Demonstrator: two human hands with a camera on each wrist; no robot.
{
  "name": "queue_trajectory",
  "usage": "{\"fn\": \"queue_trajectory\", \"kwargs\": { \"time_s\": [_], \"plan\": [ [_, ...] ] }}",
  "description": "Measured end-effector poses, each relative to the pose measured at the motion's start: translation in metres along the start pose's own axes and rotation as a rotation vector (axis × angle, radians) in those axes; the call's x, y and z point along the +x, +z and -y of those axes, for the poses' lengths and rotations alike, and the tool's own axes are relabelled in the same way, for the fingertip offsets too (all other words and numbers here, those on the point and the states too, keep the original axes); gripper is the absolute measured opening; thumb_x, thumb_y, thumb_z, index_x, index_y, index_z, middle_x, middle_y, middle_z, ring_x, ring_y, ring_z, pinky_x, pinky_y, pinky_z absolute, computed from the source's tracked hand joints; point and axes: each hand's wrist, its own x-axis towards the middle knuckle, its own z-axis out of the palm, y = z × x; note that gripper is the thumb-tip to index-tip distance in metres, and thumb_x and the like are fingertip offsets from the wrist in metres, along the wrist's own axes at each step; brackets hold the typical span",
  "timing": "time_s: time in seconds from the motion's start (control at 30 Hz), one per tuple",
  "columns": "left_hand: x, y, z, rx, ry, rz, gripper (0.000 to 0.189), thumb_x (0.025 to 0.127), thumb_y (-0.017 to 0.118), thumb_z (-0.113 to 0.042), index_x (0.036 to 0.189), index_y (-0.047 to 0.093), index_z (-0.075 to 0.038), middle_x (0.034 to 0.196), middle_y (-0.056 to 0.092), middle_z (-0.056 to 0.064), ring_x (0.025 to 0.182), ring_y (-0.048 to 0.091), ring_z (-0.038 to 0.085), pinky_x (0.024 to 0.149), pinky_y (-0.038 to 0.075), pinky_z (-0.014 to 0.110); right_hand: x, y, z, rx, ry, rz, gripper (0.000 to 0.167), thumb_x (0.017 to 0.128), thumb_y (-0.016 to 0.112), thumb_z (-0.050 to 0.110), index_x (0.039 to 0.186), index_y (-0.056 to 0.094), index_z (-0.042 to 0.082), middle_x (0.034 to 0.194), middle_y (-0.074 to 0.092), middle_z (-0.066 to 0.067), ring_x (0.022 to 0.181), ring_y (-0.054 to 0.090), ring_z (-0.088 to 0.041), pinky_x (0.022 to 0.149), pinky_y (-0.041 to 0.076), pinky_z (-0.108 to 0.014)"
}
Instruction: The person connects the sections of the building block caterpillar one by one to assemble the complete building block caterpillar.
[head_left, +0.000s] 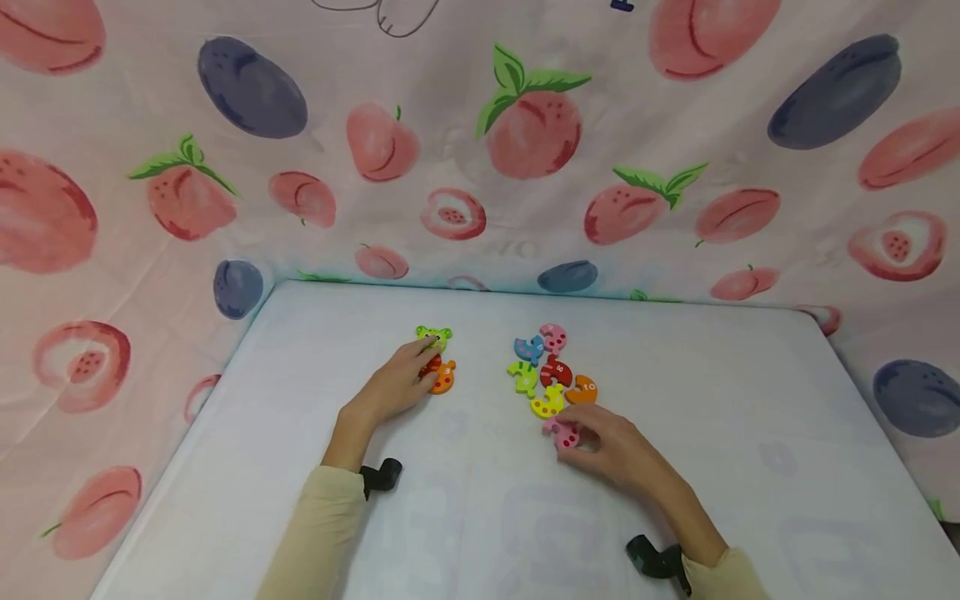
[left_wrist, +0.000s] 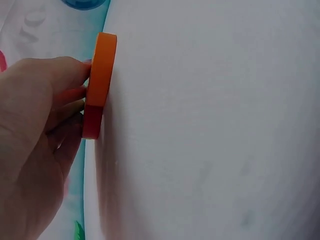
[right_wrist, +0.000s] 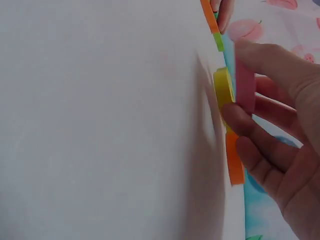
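Observation:
Flat animal-shaped number pieces lie in two groups on a white table. My left hand [head_left: 390,383] rests on the left group, its fingers over a green frog-faced piece [head_left: 433,333] and a red piece [head_left: 431,364]. Its thumb touches an orange spotted piece [head_left: 445,377], whose edge shows in the left wrist view, meeting the red one. My right hand [head_left: 615,442] pinches a pink spotted piece [right_wrist: 245,82] between thumb and fingers, at the near end of the right group. Just beyond it is a yellow piece [head_left: 548,403], with an orange piece [head_left: 582,390] numbered 10 to its right.
Farther back in the right group sit a red piece [head_left: 556,372] marked 8, a green piece [head_left: 524,378], a blue piece [head_left: 528,349] and another pink piece [head_left: 554,337]. Fruit-printed cloth [head_left: 517,225] rises behind the white table [head_left: 712,400].

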Motion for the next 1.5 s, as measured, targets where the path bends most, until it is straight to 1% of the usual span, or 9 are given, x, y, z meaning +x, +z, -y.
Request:
{"fn": "queue_trajectory", "kwargs": {
  "time_s": [0.2, 0.27, 0.4, 0.53, 0.77, 0.9, 1.07, 1.33, 1.5],
  "plan": [
    [-0.003, 0.002, 0.004, -0.041, 0.031, -0.025, 0.055, 0.099, 0.052, -0.029, 0.149, 0.039, -0.011, 0.16, 0.028, 0.006, 0.148, 0.024, 0.028, 0.119, 0.027, 0.048, 0.017, 0.005, 0.017, 0.076, -0.175, -0.148, 0.047, 0.079, 0.081, 0.021, 0.123, 0.065, 0.017, 0.12, 0.065, -0.001, 0.097, 0.061, -0.012, 0.083, 0.056, -0.028],
    [-0.003, 0.003, 0.005, -0.065, 0.048, -0.035, 0.054, 0.099, 0.053, -0.029, 0.148, 0.04, -0.01, 0.159, 0.029, 0.006, 0.148, 0.024, 0.029, 0.119, 0.027, 0.048, 0.023, 0.006, 0.024, 0.086, -0.198, -0.169, 0.049, 0.079, 0.081, 0.019, 0.124, 0.064, 0.016, 0.123, 0.064, -0.003, 0.103, 0.061, -0.015, 0.083, 0.057, -0.029],
    [-0.002, 0.006, 0.01, -0.1, 0.076, -0.065, 0.054, 0.098, 0.055, -0.028, 0.147, 0.042, -0.009, 0.158, 0.032, 0.007, 0.146, 0.026, 0.029, 0.118, 0.028, 0.05, 0.038, 0.008, 0.038, 0.132, -0.18, -0.176, 0.049, 0.08, 0.08, 0.02, 0.126, 0.062, 0.018, 0.126, 0.061, -0.003, 0.108, 0.059, -0.017, 0.084, 0.057, -0.031],
    [0.001, 0.011, 0.018, -0.115, 0.077, -0.103, 0.053, 0.097, 0.057, -0.029, 0.145, 0.046, -0.013, 0.156, 0.035, 0.003, 0.145, 0.028, 0.027, 0.118, 0.029, 0.049, 0.056, 0.012, 0.048, 0.186, -0.138, -0.167, 0.045, 0.084, 0.076, 0.023, 0.127, 0.062, 0.019, 0.124, 0.061, -0.002, 0.1, 0.059, -0.015, 0.081, 0.057, -0.033],
    [0.003, 0.018, 0.024, -0.147, 0.109, -0.178, 0.051, 0.093, 0.063, -0.029, 0.14, 0.052, -0.013, 0.152, 0.042, 0.003, 0.14, 0.034, 0.027, 0.115, 0.032, 0.05, 0.091, 0.037, 0.056, 0.241, -0.056, -0.085, 0.043, 0.089, 0.071, 0.024, 0.129, 0.061, 0.015, 0.127, 0.06, -0.005, 0.1, 0.058, -0.017, 0.086, 0.055, -0.031],
    [0.003, 0.018, 0.024, -0.14, 0.123, -0.203, 0.051, 0.092, 0.064, -0.029, 0.14, 0.053, -0.013, 0.151, 0.043, 0.004, 0.139, 0.036, 0.028, 0.114, 0.034, 0.052, 0.111, 0.051, 0.061, 0.213, -0.03, -0.079, 0.044, 0.09, 0.069, 0.024, 0.132, 0.058, 0.015, 0.133, 0.056, -0.006, 0.105, 0.058, -0.019, 0.091, 0.054, -0.033],
    [0.003, 0.018, 0.025, -0.13, 0.146, -0.221, 0.05, 0.093, 0.064, -0.03, 0.139, 0.054, -0.012, 0.15, 0.044, 0.004, 0.138, 0.037, 0.029, 0.112, 0.034, 0.053, 0.132, 0.062, 0.067, 0.182, -0.026, -0.055, 0.046, 0.091, 0.068, 0.024, 0.134, 0.056, 0.014, 0.136, 0.054, -0.007, 0.121, 0.054, -0.022, 0.103, 0.048, -0.038],
    [0.004, 0.017, 0.025, -0.129, 0.153, -0.223, 0.05, 0.093, 0.063, -0.028, 0.138, 0.055, -0.01, 0.149, 0.045, 0.005, 0.138, 0.037, 0.028, 0.113, 0.034, 0.053, 0.148, 0.072, 0.071, 0.148, -0.075, -0.054, 0.045, 0.09, 0.069, 0.026, 0.131, 0.058, 0.01, 0.131, 0.056, -0.009, 0.111, 0.058, -0.021, 0.101, 0.05, -0.037],
    [0.004, 0.017, 0.025, -0.13, 0.142, -0.212, 0.05, 0.093, 0.064, -0.029, 0.138, 0.055, -0.011, 0.15, 0.045, 0.004, 0.138, 0.037, 0.028, 0.114, 0.034, 0.052, 0.151, 0.073, 0.072, 0.141, -0.068, -0.051, 0.044, 0.09, 0.069, 0.025, 0.131, 0.059, 0.012, 0.131, 0.057, -0.007, 0.112, 0.058, -0.02, 0.101, 0.049, -0.037]
  ]
}}
